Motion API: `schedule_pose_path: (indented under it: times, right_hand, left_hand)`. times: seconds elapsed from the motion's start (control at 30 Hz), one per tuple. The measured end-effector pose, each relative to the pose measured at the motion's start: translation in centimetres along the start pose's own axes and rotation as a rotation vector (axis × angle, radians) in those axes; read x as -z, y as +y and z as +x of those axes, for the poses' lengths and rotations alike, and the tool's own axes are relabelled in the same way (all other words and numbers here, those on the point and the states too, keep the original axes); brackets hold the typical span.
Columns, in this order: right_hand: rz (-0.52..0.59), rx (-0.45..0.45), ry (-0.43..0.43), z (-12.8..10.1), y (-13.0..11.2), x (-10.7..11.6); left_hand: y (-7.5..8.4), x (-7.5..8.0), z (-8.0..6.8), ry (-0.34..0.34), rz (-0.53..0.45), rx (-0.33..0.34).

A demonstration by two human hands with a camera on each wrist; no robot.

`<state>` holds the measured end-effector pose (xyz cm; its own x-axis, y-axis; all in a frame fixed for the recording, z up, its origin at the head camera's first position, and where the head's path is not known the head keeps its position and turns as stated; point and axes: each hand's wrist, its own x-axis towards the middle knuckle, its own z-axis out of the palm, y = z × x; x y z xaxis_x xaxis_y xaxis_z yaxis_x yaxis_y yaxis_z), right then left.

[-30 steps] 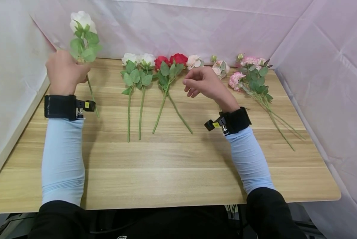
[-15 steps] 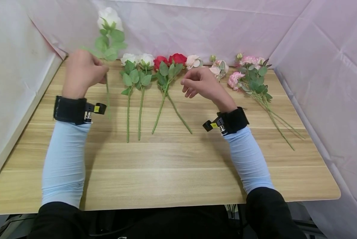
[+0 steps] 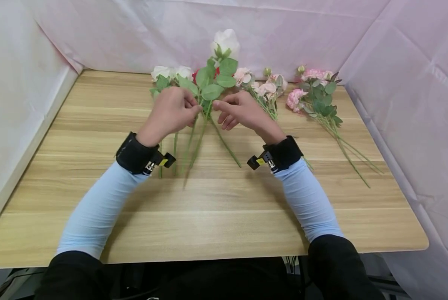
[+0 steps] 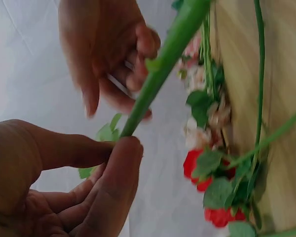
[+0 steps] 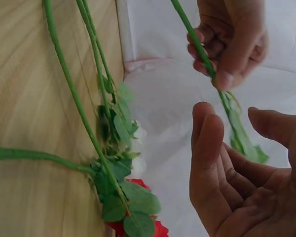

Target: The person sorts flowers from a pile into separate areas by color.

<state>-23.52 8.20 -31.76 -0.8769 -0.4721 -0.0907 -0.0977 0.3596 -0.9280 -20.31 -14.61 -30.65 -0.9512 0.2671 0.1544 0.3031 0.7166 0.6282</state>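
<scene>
My left hand (image 3: 173, 110) pinches the green stem (image 4: 158, 74) of a white rose (image 3: 225, 43) between thumb and forefinger. The rose is held upright above the middle of the table, its leaves (image 3: 212, 92) spreading in front of the flowers lying behind. Close by on the right, my right hand (image 3: 242, 110) has thumb and fingers loosely bent and apart. In the right wrist view a gap shows between its thumb and fingertips (image 5: 207, 123), with the held rose's leaves seen beyond. Two red roses (image 4: 195, 168) lie below, mostly covered in the head view.
White roses (image 3: 181, 72) lie at the back left of the wooden table (image 3: 224, 225). Pale pink flowers (image 3: 267, 89) lie behind the right hand, and a bunch of brighter pink flowers (image 3: 295, 100) lies farther right. Pale cloth (image 3: 276, 37) hangs along the back and sides.
My left hand has carried the white rose from the far left to the middle, beside the right hand. The right hand has shifted slightly left.
</scene>
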Motion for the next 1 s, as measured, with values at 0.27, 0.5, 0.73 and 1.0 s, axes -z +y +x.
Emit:
schedule_pose_path:
  times: [0.27, 0.5, 0.73, 1.0]
  right_hand:
    - [0.107, 0.017, 0.012, 0.2, -0.1, -1.0]
    - [0.142, 0.017, 0.027, 0.1, -0.1, -1.0]
    - [0.171, 0.025, 0.054, 0.0, -0.2, -1.1]
    - [0.131, 0.043, 0.077, -0.2, -0.4, -1.0]
  left_hand:
    - [1.1, -1.6, -0.6, -0.059, -0.084, -0.025]
    - [1.4, -1.8, -0.6, -0.115, -0.134, 0.01]
    - [1.4, -2.1, -0.4, -0.112, -0.171, -0.002]
    - [1.2, -2.1, -0.3, -0.119, -0.242, 0.01]
